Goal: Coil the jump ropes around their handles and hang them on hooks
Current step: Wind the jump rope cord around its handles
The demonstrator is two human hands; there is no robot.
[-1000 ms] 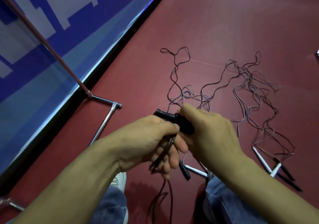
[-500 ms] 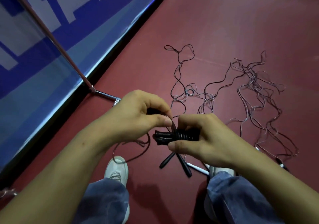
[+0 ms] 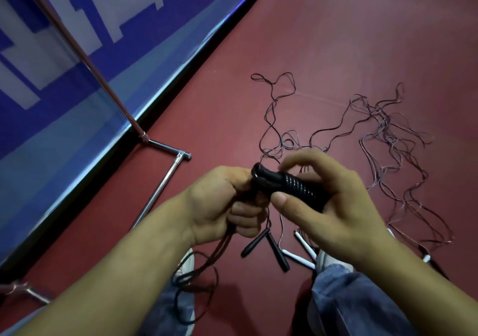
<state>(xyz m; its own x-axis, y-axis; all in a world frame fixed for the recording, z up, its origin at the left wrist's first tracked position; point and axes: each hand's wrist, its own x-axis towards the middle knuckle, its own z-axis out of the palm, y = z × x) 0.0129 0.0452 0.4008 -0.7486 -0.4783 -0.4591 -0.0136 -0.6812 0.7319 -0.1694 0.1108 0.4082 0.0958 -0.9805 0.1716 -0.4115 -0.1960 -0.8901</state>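
Note:
A pair of black jump-rope handles (image 3: pixel 282 183), held side by side, has several turns of black rope coiled round it. My right hand (image 3: pixel 333 201) grips the coiled end with thumb below and fingers over the top. My left hand (image 3: pixel 225 206) grips the loose rope (image 3: pixel 207 265) just below the handles' free tip; the rope hangs down in loops past my knee. More thin ropes (image 3: pixel 382 139) lie tangled on the red floor beyond my hands, with black handles (image 3: pixel 269 247) and white handles (image 3: pixel 302 253) under my hands.
A chrome rack (image 3: pixel 160 190) with a slanted pole and floor bars stands at the left, before a blue and white banner (image 3: pixel 77 58). My jeans and white shoes (image 3: pixel 186 263) fill the bottom. Another handle pair (image 3: pixel 429 260) lies at the right.
My left hand has dropped from above the handles to below their tip, pulling the rope down and round. More turns of rope show on the handles, and the bundle has tilted.

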